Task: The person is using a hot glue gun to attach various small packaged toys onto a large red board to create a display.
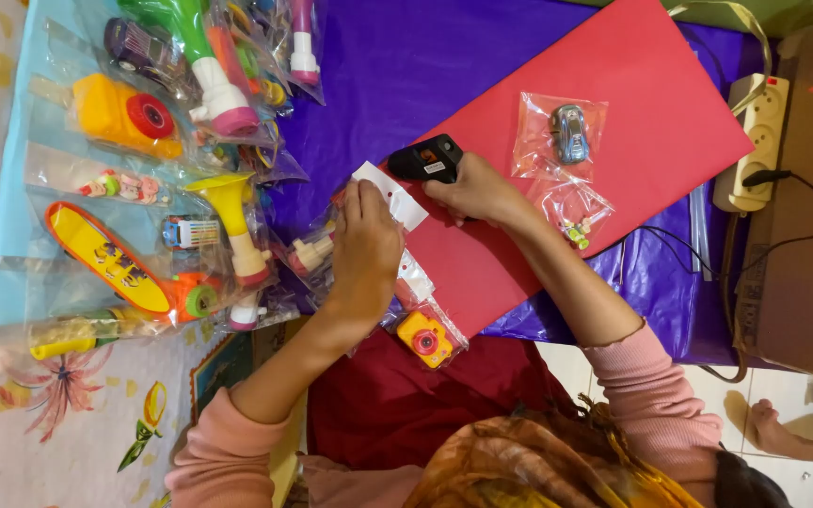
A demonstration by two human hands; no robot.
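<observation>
My left hand [365, 252] lies flat on a clear plastic packet with a small toy [312, 252], its fingertips on a white paper card [397, 199] at the packet's top. My right hand [478, 189] grips a black glue gun [425, 158] whose tip points at that card. Both hands work at the edge of a red paper sheet [632, 103] that lies over a purple sheet [406, 56]. A packet with a yellow toy camera [425, 338] rests just below my left wrist.
Many bagged toys lie to the left: a yellow trumpet [231, 209], a yellow skateboard [105, 260], an orange toy [122, 115]. On the red sheet are a bagged toy car [570, 133] and a small-toy packet [576, 224]. A power strip [755, 141] and brown box [806, 235] stand on the right.
</observation>
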